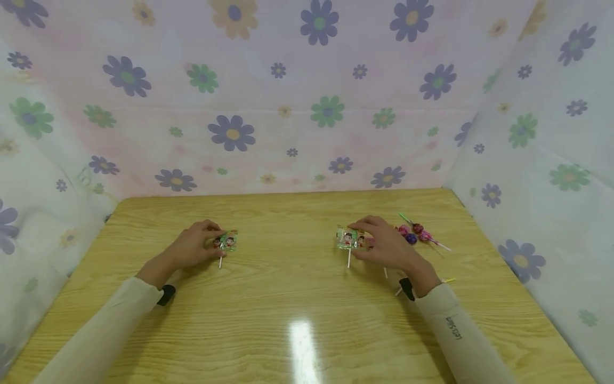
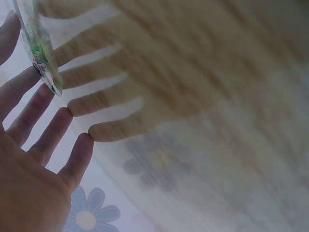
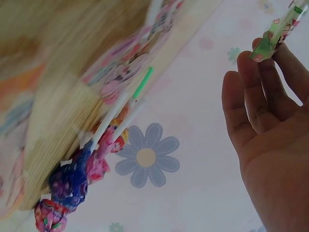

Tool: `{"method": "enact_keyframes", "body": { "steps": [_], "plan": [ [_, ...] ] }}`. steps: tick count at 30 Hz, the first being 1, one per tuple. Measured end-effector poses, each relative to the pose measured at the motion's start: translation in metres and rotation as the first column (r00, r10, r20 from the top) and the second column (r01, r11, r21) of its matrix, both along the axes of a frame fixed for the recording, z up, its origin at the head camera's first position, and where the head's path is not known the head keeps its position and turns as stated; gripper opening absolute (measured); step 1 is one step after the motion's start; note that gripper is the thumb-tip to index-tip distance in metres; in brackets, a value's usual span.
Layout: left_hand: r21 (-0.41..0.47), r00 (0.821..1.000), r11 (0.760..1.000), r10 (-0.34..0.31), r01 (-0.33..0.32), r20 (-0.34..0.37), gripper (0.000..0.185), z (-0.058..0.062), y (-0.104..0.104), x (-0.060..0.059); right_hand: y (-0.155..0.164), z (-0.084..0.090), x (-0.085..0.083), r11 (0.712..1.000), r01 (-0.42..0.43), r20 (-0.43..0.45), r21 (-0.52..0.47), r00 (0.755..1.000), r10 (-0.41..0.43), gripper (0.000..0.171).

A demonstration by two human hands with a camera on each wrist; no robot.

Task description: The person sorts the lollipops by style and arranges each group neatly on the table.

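My left hand [image 1: 192, 249] pinches a flat lollipop [image 1: 231, 240] in a green printed wrapper, its white stick pointing down toward me. In the left wrist view that wrapper [image 2: 42, 60] is between thumb and fingers, with the fingertips touching the glossy tabletop. On the right side of the table, my right hand [image 1: 390, 246] grips another flat lollipop [image 1: 346, 238] with a similar printed wrapper and a white stick. The right wrist view shows its green wrapper [image 3: 266, 47] at the fingertips; the thumb is hidden there.
Several ball lollipops [image 1: 411, 238] in pink, red and blue wrappers lie just beyond my right hand. Other sticks, one with a yellow end [image 1: 449, 280], show beside the right wrist. Flowered cloth [image 1: 288, 106] stands around the wooden table [image 1: 278, 298] at the back and sides.
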State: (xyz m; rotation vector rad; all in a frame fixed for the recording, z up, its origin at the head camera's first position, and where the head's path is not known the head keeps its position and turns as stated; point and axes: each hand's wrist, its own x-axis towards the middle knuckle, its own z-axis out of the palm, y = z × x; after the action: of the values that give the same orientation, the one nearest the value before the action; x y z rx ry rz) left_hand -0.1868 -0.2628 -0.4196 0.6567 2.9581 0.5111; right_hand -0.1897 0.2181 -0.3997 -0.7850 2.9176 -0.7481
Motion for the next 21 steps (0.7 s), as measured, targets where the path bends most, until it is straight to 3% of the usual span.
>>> {"method": "enact_keyframes", "body": {
  "steps": [15, 21],
  "plan": [
    [-0.003, 1.000, 1.000, -0.013, 0.013, -0.015, 0.060, -0.003, 0.001, -0.001, -0.027, -0.006, -0.010, 1.000, 0.011, 0.050, 0.005, 0.999, -0.011, 0.060],
    [-0.013, 1.000, 1.000, -0.006, 0.005, -0.017, 0.060, -0.004, 0.000, 0.000, -0.037, -0.010, -0.016, 0.999, -0.018, 0.058, -0.028, 0.998, 0.020, 0.060]
  ]
}}
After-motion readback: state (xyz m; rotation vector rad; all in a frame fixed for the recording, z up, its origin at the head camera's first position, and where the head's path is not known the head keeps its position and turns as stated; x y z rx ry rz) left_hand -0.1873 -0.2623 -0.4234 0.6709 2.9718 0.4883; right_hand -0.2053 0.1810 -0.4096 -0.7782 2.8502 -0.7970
